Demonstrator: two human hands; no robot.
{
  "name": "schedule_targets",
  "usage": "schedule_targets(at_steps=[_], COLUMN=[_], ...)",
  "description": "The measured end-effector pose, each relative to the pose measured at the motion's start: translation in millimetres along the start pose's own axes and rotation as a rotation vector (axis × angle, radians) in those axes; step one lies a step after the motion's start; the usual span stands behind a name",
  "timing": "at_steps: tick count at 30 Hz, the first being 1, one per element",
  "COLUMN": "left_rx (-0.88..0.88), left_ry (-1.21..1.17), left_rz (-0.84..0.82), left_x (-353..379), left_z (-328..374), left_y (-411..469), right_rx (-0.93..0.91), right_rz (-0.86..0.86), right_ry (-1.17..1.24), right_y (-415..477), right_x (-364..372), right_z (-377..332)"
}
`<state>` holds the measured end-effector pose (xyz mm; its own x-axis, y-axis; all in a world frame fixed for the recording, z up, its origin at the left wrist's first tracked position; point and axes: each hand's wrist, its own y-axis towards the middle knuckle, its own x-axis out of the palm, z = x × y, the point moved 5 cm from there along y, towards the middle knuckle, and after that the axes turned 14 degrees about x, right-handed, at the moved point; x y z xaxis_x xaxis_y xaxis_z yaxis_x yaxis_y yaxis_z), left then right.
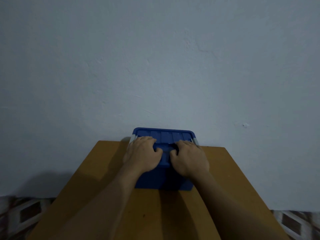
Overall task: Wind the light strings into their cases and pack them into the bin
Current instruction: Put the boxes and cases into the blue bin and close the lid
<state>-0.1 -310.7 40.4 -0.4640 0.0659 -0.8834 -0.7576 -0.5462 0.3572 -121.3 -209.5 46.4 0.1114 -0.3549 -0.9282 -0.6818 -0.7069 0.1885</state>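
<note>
On the table (107, 160), lower centre, your left hand (142, 153) and right hand (189, 157) sit side by side atop the lid (166, 135) of the bin (164, 179); bent fingers press, clasp unclear.
</note>
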Motion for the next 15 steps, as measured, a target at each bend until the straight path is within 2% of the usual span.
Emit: schedule_targets(at_steps=[15], left_rx=[-0.007], left_ry=[0.003], left_rz=[0.013], left_x=[2.2], left_z=[-5.8], left_y=[10.7], right_rx=[-0.017], right_rz=[0.026], right_ry=[-0.015], right_y=[11.6], right_x=[3.8], right_z=[-0.3])
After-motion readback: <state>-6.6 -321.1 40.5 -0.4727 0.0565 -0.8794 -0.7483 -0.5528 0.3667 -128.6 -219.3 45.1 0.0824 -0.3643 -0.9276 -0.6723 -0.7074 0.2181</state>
